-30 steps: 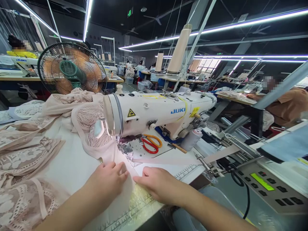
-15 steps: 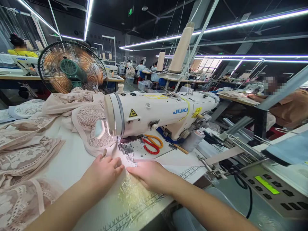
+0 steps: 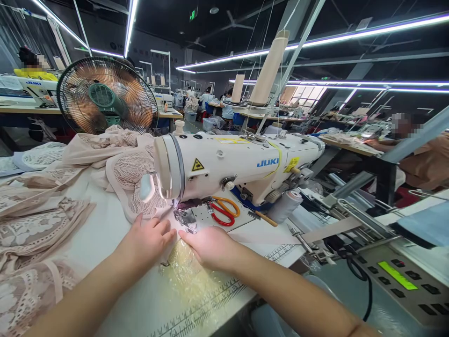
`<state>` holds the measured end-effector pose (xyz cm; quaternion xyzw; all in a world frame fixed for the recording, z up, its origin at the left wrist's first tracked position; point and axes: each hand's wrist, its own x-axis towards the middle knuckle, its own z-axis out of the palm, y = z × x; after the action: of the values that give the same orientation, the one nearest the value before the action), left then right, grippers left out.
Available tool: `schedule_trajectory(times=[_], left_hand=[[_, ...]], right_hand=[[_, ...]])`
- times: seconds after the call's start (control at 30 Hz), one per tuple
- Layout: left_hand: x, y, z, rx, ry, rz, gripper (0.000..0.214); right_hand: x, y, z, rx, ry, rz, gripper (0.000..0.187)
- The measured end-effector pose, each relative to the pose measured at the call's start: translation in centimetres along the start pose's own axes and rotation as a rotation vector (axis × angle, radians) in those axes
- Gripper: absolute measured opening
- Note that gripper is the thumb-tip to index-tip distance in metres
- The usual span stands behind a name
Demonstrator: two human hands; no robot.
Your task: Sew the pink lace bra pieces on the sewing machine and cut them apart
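A beige lace garment point(image 3: 138, 171) lies on the sewing table, its edge running under the needle area of a white sewing machine point(image 3: 217, 164). My left hand point(image 3: 149, 241) is closed on the garment's pale edge just in front of the presser foot point(image 3: 185, 217), fingers bent and pressed together. Close to its right, my right hand point(image 3: 210, 248) pinches the fabric at the front of the foot, thumb toward the left hand. Its other fingertips are hidden beneath. A beige fabric strip point(image 3: 329, 229) runs from the right toward the machine.
Red and orange-handled scissors point(image 3: 224, 213) lie on the machine bed behind my right hand. More lace pieces point(image 3: 38, 229) are heaped at left, before a large fan point(image 3: 107, 96). A thread cone point(image 3: 287, 206) and a control panel point(image 3: 396, 276) are at right. Co-workers sit farther off.
Both hands have shifted slightly up toward the presser foot, the right also a little left. A small dark object earlier at my left fingertips now shows below that hand. The view has moved slightly.
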<state>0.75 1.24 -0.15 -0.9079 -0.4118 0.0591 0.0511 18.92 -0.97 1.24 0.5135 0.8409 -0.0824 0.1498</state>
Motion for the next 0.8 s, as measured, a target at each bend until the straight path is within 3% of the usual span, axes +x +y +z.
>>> schedule_trajectory(times=[0.2,0.57,0.8], left_hand=[[0.2,-0.7,0.7,0.008,-0.002,0.029,0.052],[0.4,-1.3,1.6,0.007,0.015,0.049,0.047],[0.9,-1.7,2.4,0.023,0.116,-0.014,0.040]], right_hand=[[0.7,-0.9,-0.2,-0.030,-0.017,0.035,0.073],[1.0,-1.4,0.3,-0.019,-0.056,0.101,0.079],[0.5,-1.4,1.1,-0.028,0.008,0.084,0.075]])
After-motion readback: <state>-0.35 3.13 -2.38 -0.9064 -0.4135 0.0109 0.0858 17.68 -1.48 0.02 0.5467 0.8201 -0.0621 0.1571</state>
